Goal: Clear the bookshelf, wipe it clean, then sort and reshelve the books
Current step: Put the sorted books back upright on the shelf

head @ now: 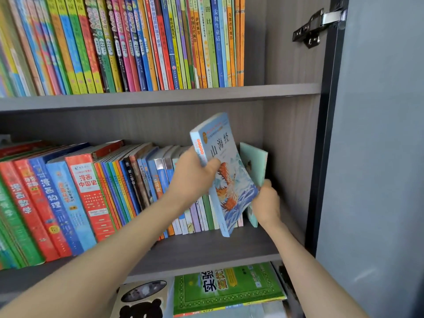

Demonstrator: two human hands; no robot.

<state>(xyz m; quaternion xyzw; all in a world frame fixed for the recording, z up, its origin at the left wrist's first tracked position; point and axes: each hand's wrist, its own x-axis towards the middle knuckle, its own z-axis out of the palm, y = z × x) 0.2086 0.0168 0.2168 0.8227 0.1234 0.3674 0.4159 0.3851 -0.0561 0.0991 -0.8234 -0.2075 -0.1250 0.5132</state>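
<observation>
Blue paperback with a wave-and-dragon cover (226, 171) tilts at the right end of the grey wooden shelf (206, 246), the left hand (195, 177) clamped round its spine. Right hand (267, 203) grips the thin teal book (254, 164) beside it. Best to keep that neighbour propped while the paperback moves.

The bookshelf (291, 138) is made of grey boards with a fine wood grain. Two horizontal boards are in view, the upper shelf board (160, 99) and the lower shelf board (206, 251), and the same grey back panel (137, 125) stands between them. At the top right a dark metal hinge (316, 26) joins the side wall (284, 42) to the open door (378, 157), which has a black edge and a smooth blue-grey face. The light is soft and even, and a pale sheen lies low on the door.
</observation>
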